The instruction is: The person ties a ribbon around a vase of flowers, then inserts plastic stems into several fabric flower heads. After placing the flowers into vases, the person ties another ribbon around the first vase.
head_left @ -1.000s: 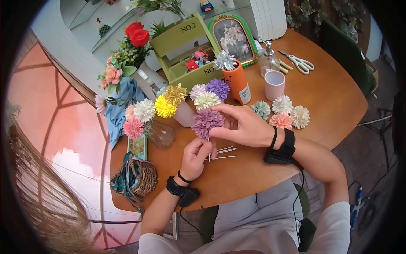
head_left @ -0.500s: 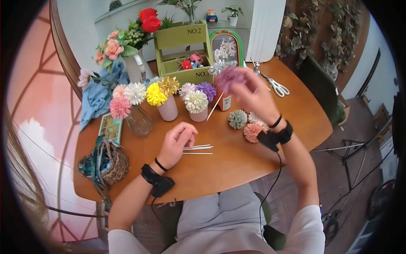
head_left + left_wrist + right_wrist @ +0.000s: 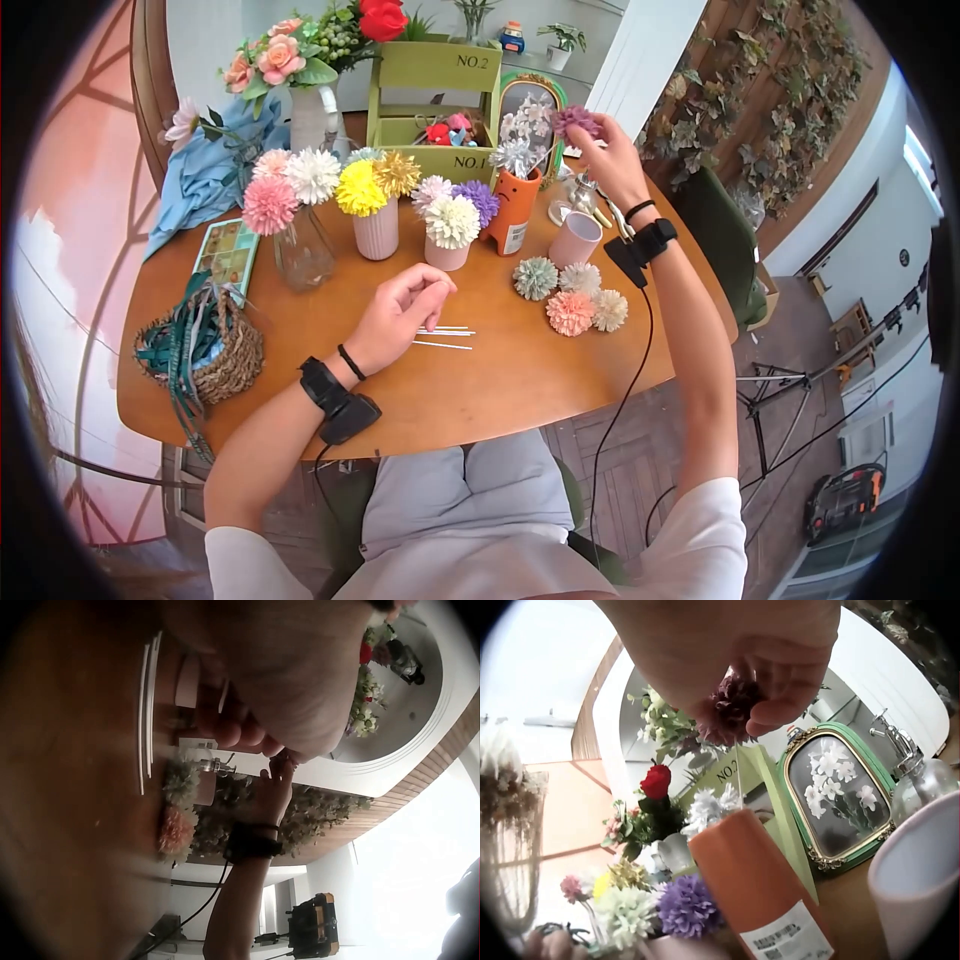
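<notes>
My right hand (image 3: 615,165) holds a mauve artificial flower (image 3: 576,122) by its head, above the orange vase (image 3: 515,225). In the right wrist view its thin white stem (image 3: 739,776) drops to the vase's mouth, beside a silver flower (image 3: 709,806). My left hand (image 3: 390,318) hovers over the near table, fingers loosely curled around nothing. Just under it lie several thin white stems (image 3: 445,346). Between the hands, loose flower heads, one grey-green (image 3: 535,278) and one coral (image 3: 570,313) among them, rest on the wood.
A pink cup (image 3: 577,240) stands right of the orange vase, near a glass bottle. Leftward are pink vases and a glass vase (image 3: 302,255) with flowers. A woven basket (image 3: 225,360) sits at the table's left. Behind are a green wooden box (image 3: 435,70) and a framed picture (image 3: 844,795).
The right hand has carried the mauve flower away from the left hand, up and back to the orange vase. The left hand has let go of its stem and stays near the white stems.
</notes>
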`<act>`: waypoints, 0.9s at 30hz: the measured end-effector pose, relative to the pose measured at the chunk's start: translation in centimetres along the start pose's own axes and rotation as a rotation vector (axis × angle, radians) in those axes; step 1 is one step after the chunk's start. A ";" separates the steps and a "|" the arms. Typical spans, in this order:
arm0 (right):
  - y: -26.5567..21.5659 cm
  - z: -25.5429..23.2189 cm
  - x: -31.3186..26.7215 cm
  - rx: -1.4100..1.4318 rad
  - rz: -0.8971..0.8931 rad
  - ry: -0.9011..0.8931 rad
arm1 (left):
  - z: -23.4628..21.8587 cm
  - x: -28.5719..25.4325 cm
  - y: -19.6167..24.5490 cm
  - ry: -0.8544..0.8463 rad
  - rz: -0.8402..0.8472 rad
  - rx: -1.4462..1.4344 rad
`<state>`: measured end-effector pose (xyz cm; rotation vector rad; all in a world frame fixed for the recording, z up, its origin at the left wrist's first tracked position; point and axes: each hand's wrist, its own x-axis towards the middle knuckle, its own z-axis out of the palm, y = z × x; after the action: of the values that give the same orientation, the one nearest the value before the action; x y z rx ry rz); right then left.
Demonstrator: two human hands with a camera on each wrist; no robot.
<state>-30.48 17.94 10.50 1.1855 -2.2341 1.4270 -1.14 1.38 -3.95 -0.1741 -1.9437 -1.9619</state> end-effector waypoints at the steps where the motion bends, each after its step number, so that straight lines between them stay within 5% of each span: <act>1: 1.3 0.7 0.5 -0.012 -0.035 -0.009 | 0.0 0.0 0.1 0.004 -0.002 -0.009; 9: -1.4 2.0 -0.7 -0.519 0.080 -0.353 | 0.3 -0.1 1.1 0.001 -0.010 0.009; 12: -1.1 2.1 -1.0 -0.431 0.014 -0.241 | 0.1 -0.1 0.9 0.010 -0.001 0.008; 15: -2.3 1.7 -0.8 -0.451 -0.307 -0.123 | 0.1 -0.1 1.1 0.011 -0.014 0.013; 18: -3.1 1.9 -0.2 -0.522 -0.547 -0.213 | 0.1 -0.1 1.1 0.012 -0.009 0.018; 27: -4.3 3.7 1.3 -0.585 -0.652 -0.362 | -0.2 0.0 1.1 0.030 -0.026 0.033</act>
<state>-27.37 13.35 12.15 1.7857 -1.9450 0.3042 -0.70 1.25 -2.91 -0.1113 -1.9672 -1.9366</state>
